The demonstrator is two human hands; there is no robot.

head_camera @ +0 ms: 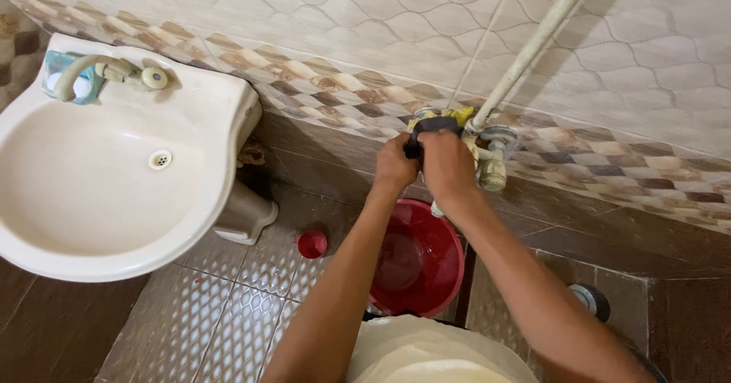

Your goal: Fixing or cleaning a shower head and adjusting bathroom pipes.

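Both my hands are raised to a wall tap fitting (491, 154) where a pale pipe (533, 44) comes down the tiled wall. My left hand (394, 166) and my right hand (447, 162) are closed side by side on a dark-handled tool (434, 124) pressed against the fitting. Yellow tape or a yellow part (461, 114) shows just above the tool. Most of the tool is hidden under my fingers. A red bucket (420, 261) stands on the floor directly below the tap.
A white pedestal washbasin (99, 177) with a pale tap (106, 69) hangs at the left. A small red cup (312, 244) sits on the patterned floor tiles beside the bucket. A round floor drain (592, 301) lies at the right, and pale cloth (434, 352) covers my lap.
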